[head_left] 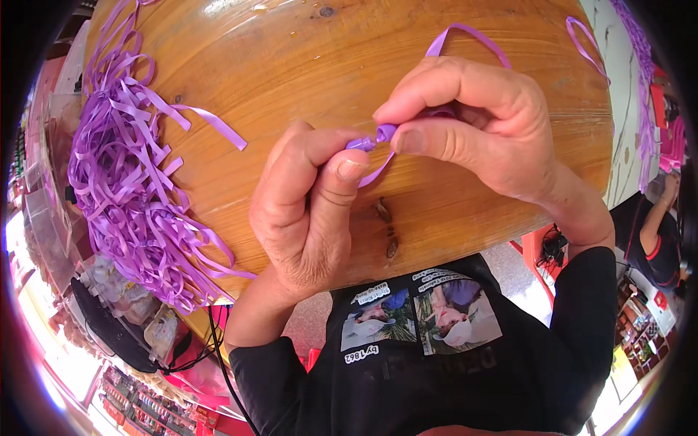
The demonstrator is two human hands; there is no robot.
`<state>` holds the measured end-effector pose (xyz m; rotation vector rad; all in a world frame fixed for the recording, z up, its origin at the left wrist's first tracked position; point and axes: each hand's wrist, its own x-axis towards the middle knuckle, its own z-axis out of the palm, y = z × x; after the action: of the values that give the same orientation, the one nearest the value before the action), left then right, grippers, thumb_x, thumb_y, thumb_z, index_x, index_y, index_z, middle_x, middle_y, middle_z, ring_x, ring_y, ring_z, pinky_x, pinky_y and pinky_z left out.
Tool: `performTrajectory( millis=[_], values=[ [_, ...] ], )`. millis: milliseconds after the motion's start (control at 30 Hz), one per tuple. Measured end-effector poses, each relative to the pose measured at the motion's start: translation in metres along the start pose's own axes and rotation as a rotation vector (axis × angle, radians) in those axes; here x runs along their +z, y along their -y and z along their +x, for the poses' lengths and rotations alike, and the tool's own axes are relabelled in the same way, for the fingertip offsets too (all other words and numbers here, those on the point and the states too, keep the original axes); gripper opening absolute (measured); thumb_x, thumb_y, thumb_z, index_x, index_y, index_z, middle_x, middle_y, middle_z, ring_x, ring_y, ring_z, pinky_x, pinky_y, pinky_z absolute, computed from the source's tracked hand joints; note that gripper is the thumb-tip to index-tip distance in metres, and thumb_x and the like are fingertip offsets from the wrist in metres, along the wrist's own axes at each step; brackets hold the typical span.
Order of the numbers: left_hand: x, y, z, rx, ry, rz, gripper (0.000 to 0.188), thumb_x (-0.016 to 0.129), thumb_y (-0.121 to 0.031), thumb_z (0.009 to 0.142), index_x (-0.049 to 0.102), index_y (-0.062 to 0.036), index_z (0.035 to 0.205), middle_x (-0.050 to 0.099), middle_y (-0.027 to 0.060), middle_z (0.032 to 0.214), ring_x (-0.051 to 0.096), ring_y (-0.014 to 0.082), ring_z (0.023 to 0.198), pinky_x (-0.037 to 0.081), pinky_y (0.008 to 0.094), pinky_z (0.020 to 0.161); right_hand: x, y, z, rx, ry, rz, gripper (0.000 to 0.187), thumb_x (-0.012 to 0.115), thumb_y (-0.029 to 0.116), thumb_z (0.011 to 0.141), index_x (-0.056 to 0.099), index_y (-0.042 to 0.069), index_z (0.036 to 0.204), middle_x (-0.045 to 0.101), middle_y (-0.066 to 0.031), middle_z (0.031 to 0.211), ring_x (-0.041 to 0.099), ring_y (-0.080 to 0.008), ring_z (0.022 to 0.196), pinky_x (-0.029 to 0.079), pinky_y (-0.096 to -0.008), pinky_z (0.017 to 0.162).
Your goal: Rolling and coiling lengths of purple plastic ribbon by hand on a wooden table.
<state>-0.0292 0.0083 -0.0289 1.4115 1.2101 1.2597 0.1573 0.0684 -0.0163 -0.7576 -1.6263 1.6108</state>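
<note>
- A small purple plastic piece (360, 144) was pinched between the thumb and forefinger of the left hand (305, 200), over the middle of the wooden table (291, 87).
- A purple ribbon (476, 33) was held by the right hand (472, 123); its curled end (386, 133) was pressed between thumb and forefinger, with the remaining fingers bent behind.
- The curled end was brought up against the plastic piece, tip to tip; whether the one was inserted into the other could not be told.
- An arc of the ribbon was raised above the right hand, and a purple strip was seen slanting below the fingertips, between the two hands.
- A large tangled pile of purple ribbons (127, 167) was heaped along the table's left side, with several ends spread toward the left hand and some draped over the edge.
- A loose purple loop (574, 33) was left near the table's right edge, well apart from the hands.
- More purple ribbon (644, 109) was seen at the far right, beside a white marbled surface (622, 51).
- A black T-shirt (436, 385) was worn by the person.
</note>
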Motion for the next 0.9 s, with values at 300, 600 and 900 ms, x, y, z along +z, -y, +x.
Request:
performTrajectory(
  millis=[300, 600, 900],
  values=[
    [-0.0027, 0.0022, 0.0063, 0.257, 0.044, 0.086, 0.019, 0.068, -0.006, 0.08, 0.065, 0.0015, 0.097, 0.062, 0.0072, 0.079, 0.049, 0.0137, 0.065, 0.04, 0.0253, 0.059, -0.0021, 0.0027, 0.0016, -0.259, 0.042, -0.181, 0.022, 0.067, -0.008, 0.076, 0.061, -0.004, 0.098, 0.059, -0.0117, 0.091, 0.055, -0.0134, 0.08, 0.043, -0.0226, 0.066],
    [-0.0025, 0.0006, 0.0061, 0.263, 0.036, 0.172, 0.022, 0.069, -0.007, 0.079, 0.067, 0.0014, 0.099, 0.056, 0.0042, 0.073, 0.046, 0.014, 0.065, 0.039, 0.025, 0.058, -0.0046, 0.0025, 0.0029, -0.391, 0.034, -0.329, 0.026, 0.069, -0.008, 0.073, 0.063, -0.002, 0.098, 0.06, -0.0109, 0.088, 0.056, -0.0161, 0.075, 0.043, -0.0245, 0.064],
    [-0.0011, -0.0019, 0.0051, 0.276, 0.032, 0.201, 0.02, 0.068, -0.01, 0.081, 0.066, 0.0021, 0.097, 0.057, 0.0057, 0.072, 0.046, 0.0143, 0.061, 0.038, 0.0249, 0.054, -0.0021, 0.0042, 0.003, -0.351, 0.05, -0.268, 0.023, 0.07, -0.008, 0.072, 0.066, 0.0, 0.093, 0.06, -0.0106, 0.087, 0.056, -0.0171, 0.076, 0.044, -0.0257, 0.062]
  ],
)
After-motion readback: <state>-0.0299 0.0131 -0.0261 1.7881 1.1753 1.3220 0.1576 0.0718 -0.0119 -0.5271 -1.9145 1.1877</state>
